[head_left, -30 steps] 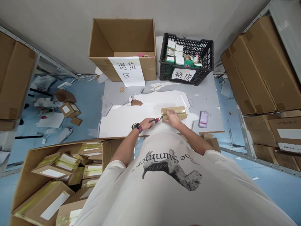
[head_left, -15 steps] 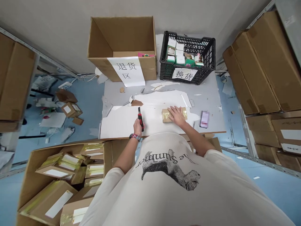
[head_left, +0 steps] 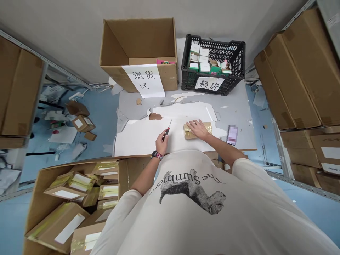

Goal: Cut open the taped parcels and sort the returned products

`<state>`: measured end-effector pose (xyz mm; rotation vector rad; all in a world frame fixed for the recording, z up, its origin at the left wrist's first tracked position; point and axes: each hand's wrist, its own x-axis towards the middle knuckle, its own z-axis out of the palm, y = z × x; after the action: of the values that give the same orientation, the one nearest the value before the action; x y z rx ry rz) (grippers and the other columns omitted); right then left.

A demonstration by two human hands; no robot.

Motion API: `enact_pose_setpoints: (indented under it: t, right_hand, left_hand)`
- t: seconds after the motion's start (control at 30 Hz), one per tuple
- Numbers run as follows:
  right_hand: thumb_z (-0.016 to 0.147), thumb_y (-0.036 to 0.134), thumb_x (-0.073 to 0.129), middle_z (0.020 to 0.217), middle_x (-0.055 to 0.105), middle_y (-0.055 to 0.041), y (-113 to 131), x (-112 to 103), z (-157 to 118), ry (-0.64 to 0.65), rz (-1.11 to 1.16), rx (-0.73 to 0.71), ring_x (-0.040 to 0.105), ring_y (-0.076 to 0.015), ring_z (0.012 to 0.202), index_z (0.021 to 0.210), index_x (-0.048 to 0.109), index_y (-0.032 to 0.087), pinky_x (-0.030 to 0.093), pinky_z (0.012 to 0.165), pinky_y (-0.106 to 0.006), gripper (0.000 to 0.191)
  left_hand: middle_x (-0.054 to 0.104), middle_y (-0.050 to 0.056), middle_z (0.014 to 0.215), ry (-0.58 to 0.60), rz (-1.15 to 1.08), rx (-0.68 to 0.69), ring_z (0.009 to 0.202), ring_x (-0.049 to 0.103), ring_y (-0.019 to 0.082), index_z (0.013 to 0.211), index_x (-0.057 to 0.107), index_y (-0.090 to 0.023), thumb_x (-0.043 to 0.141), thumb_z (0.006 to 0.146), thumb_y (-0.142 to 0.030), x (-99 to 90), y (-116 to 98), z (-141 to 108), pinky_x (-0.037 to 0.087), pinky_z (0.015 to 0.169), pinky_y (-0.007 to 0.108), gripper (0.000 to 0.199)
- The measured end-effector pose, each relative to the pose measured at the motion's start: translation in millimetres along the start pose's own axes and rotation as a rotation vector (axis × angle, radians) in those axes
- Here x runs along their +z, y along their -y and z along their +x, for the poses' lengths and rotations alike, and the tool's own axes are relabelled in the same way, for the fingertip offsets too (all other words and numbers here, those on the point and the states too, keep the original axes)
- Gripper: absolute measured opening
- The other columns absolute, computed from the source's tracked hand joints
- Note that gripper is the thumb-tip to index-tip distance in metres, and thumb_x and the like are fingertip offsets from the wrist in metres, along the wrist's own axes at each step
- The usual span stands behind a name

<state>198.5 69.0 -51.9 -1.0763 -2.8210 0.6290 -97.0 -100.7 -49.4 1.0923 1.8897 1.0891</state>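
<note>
A red and black utility knife (head_left: pixel 166 134) is gripped in my left hand (head_left: pixel 161 142), its thin blade pointing up and right toward the small box. My right hand (head_left: pixel 198 129) lies spread on top of a small taped cardboard box (head_left: pixel 208 130), which rests on the white sheet (head_left: pixel 138 138) covering part of the table. The blade and the box are apart, with a short gap between them.
A large open carton (head_left: pixel 114 76) with a paper sign and a black crate (head_left: pixel 231 83) of small boxes stand at the back. A phone (head_left: pixel 232 135) lies at right. Below left, a big carton (head_left: pixel 33 212) holds several parcels.
My left hand has moved slightly right and up, and the knife has turned from nearly upright to slanting toward the small box. My right hand stays on the box.
</note>
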Motion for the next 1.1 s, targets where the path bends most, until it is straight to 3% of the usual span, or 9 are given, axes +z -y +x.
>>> enact_pose_setpoints:
  t: [0.2,0.37,0.53,0.67,0.73,0.83,0.97,1.03,1.1]
  right_hand:
    - [0.122,0.045,0.047,0.172,0.068,-0.0169,-6,5,0,-0.046,0.124,0.011,0.063,-0.0421,0.151,0.172,0.066,0.022,0.039,0.139,-0.066,0.058]
    - [0.123,0.044,0.042,0.173,0.066,-0.0176,-7,5,2,-0.052,0.123,-0.012,0.066,-0.0422,0.149,0.169,0.069,0.021,0.045,0.135,-0.068,0.058]
    - [0.122,0.036,0.044,0.174,0.066,-0.0156,-8,7,-1,-0.068,0.028,-0.055,0.066,-0.0392,0.15,0.171,0.067,0.024,0.046,0.135,-0.064,0.056]
    - [0.122,0.03,0.045,0.173,0.067,-0.0157,-8,7,-1,-0.076,-0.079,-0.087,0.068,-0.0369,0.147,0.169,0.068,0.022,0.049,0.132,-0.059,0.054]
    - [0.121,0.028,0.047,0.17,0.07,-0.0158,-8,6,-1,-0.077,-0.098,-0.082,0.07,-0.0353,0.143,0.168,0.07,0.022,0.051,0.13,-0.056,0.053]
    - [0.12,0.024,0.047,0.165,0.074,-0.0158,-6,5,-1,-0.083,-0.044,-0.042,0.071,-0.0338,0.142,0.164,0.072,0.021,0.052,0.13,-0.055,0.051]
    - [0.122,0.034,0.046,0.166,0.073,-0.0134,-1,1,-1,-0.089,0.123,0.022,0.067,-0.035,0.15,0.162,0.074,0.025,0.046,0.136,-0.059,0.05]
    - [0.121,0.041,0.049,0.168,0.071,-0.0136,3,-2,-1,-0.066,0.181,0.036,0.063,-0.038,0.155,0.164,0.073,0.026,0.042,0.14,-0.063,0.052]
    - [0.118,0.047,0.054,0.173,0.067,-0.014,7,-4,-2,-0.047,0.21,0.038,0.059,-0.0409,0.159,0.165,0.072,0.025,0.035,0.143,-0.067,0.054]
  left_hand:
    - [0.082,0.012,0.131,0.252,0.211,0.283,0.12,0.078,0.03,0.156,0.079,-0.026,0.067,0.113,-0.054,-12.9,-7,-5,0.061,0.109,0.043,0.053]
    - [0.082,0.011,0.127,0.388,0.415,0.358,0.118,0.077,0.03,0.156,0.081,-0.028,0.068,0.112,-0.048,-11.9,-1,-1,0.062,0.105,0.041,0.05]
    - [0.08,0.014,0.132,0.332,0.579,0.359,0.122,0.074,0.032,0.162,0.078,-0.03,0.065,0.113,-0.043,-0.4,2,0,0.062,0.101,0.041,0.052]
    - [0.078,0.014,0.138,0.375,0.662,0.339,0.12,0.071,0.033,0.165,0.075,-0.035,0.065,0.113,-0.043,3.5,-2,5,0.06,0.094,0.04,0.053]
    - [0.077,0.014,0.137,0.333,0.675,0.263,0.119,0.072,0.032,0.166,0.074,-0.035,0.064,0.114,-0.042,-3.9,-2,12,0.058,0.094,0.04,0.053]
    - [0.075,0.014,0.135,0.096,0.678,0.071,0.118,0.072,0.032,0.169,0.071,-0.031,0.059,0.116,-0.04,-29.3,0,29,0.057,0.095,0.039,0.055]
    - [0.074,0.014,0.137,0.054,0.576,0.118,0.128,0.07,0.035,0.166,0.072,-0.03,0.069,0.11,-0.041,-63.8,4,45,0.057,0.107,0.041,0.057]
    - [0.073,0.015,0.138,0.024,0.523,0.106,0.132,0.069,0.037,0.166,0.071,-0.027,0.071,0.108,-0.039,-66.0,7,47,0.057,0.113,0.044,0.059]
    - [0.072,0.016,0.137,0.002,0.499,0.047,0.133,0.069,0.038,0.165,0.07,-0.025,0.071,0.105,-0.034,-55.7,12,45,0.057,0.117,0.048,0.061]
